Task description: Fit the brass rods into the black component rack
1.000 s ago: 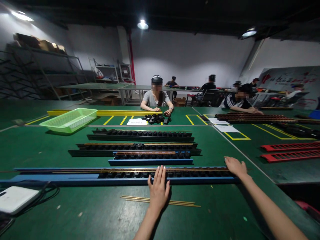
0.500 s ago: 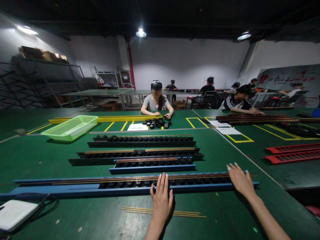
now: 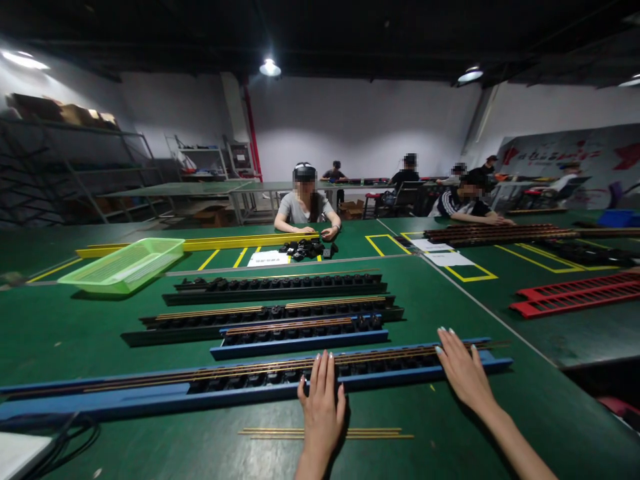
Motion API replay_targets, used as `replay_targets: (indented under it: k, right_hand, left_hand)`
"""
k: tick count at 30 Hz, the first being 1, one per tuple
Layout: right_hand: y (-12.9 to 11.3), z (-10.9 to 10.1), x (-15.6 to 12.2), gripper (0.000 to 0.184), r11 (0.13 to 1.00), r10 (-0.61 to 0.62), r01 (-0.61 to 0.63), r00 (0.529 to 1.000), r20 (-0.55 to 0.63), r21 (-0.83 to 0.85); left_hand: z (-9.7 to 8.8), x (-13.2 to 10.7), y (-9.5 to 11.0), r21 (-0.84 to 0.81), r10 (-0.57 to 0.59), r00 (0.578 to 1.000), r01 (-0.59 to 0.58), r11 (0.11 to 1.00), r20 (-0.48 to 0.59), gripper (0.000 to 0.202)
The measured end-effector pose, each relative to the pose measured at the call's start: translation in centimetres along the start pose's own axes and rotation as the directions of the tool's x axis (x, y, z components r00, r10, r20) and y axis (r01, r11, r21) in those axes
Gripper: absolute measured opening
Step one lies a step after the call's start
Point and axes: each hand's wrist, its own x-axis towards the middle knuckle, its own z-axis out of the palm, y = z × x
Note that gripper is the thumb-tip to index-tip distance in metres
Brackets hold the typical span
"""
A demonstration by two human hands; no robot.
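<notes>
A long blue rail (image 3: 220, 398) lies across the near part of the table, with a row of black blocks (image 3: 235, 382) inside it and thin brass rods (image 3: 165, 377) along the top. My left hand (image 3: 323, 407) rests flat over the rail's near edge, fingers stretched out toward the rods. Toward the rail's right end, my right hand (image 3: 463, 370) lies over it with fingers extended and slightly apart. Several loose brass rods (image 3: 375, 432) lie on the table, passing beneath my left wrist. Neither hand is closed round anything.
Beyond the blue rail lie a shorter blue rail (image 3: 300, 345) and dark rails (image 3: 280, 291) with black blocks. A green basket (image 3: 125, 267) stands left, red slatted frames (image 3: 575, 297) right. A white box with cables (image 3: 23, 453) sits near left. A person (image 3: 305, 207) sits opposite.
The view has turned slightly right, so most things sit further left. My right hand has shifted a little left along the rail. The left hand stays in nearly the same place.
</notes>
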Motion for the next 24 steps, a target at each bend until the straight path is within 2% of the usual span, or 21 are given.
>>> replay_targets:
  k: [3, 8, 13, 15, 18, 21, 24]
  right_hand:
    - [-0.5, 0.4, -0.3, 0.060, 0.999, 0.018, -0.019, 1.000, 0.021, 0.032]
    - [-0.9, 1.0, -0.1, 0.061, 0.993, 0.091, -0.086, 0.994, -0.059, 0.080]
    - [-3.3, -0.3, -0.9, 0.062, 0.979, 0.160, -0.144, 0.981, -0.108, 0.142]
    - [-4.9, -1.3, -1.5, 0.059, 0.989, 0.058, -0.044, 0.994, -0.097, 0.139]
    - [-7.2, -2.1, -2.5, 0.059, 0.991, -0.088, 0.089, 0.996, -0.016, 0.101]
    - [-8.6, -1.7, -3.1, 0.060, 0.990, -0.108, 0.105, 0.994, 0.022, 0.097]
    - [-9.1, -0.9, -3.5, 0.062, 0.992, -0.080, 0.081, 0.997, -0.013, 0.100]
  left_hand:
    - [0.0, 0.0, 0.0, -0.014, -0.005, 1.000, 0.005, 1.000, -0.004, 0.061]
    - [0.1, 0.0, 0.0, -0.026, -0.003, 1.000, 0.003, 1.000, 0.006, 0.060]
    - [0.2, -0.1, -0.1, -0.033, -0.008, 1.000, 0.009, 0.999, 0.020, 0.060]
    - [0.3, -0.2, -0.1, -0.037, -0.006, 1.000, 0.007, 0.999, 0.019, 0.060]
    - [0.3, -0.1, -0.1, -0.035, -0.003, 1.000, 0.004, 0.999, 0.020, 0.060]
    - [0.2, -0.1, 0.0, -0.023, -0.003, 1.000, 0.004, 1.000, 0.023, 0.060]
    - [0.0, -0.1, 0.0, -0.012, 0.000, 1.000, 0.000, 1.000, 0.019, 0.061]
